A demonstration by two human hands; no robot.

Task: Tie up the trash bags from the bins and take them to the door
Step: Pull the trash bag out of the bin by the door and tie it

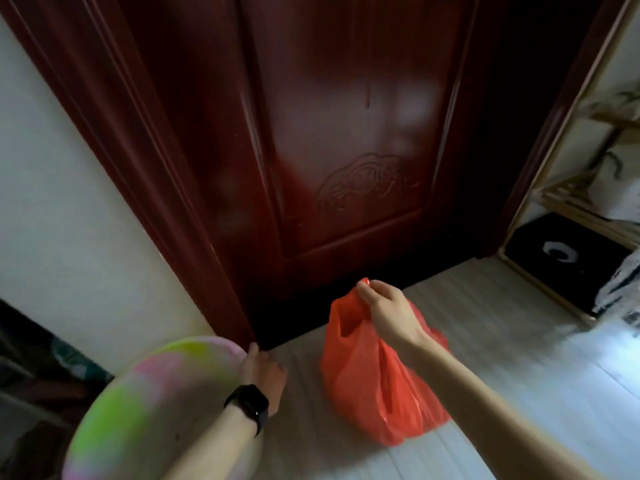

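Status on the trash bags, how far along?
Looks done: red bag is at the door, apparently on the floor. In hand: right hand grips its gathered top; no knot visible. Left hand sits beside a blurry pastel object, grip unclear. To do: release the bag; no other bags in view.

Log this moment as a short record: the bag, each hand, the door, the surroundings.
bag: red bag, full, on or just above the pale floor, close in front of the door
right hand: right hand grips the bag's gathered top
left hand: left hand, black watch on the wrist, beside a pastel rounded thing; fingers hidden
door: dark red door, looks closed
right side: wooden rack
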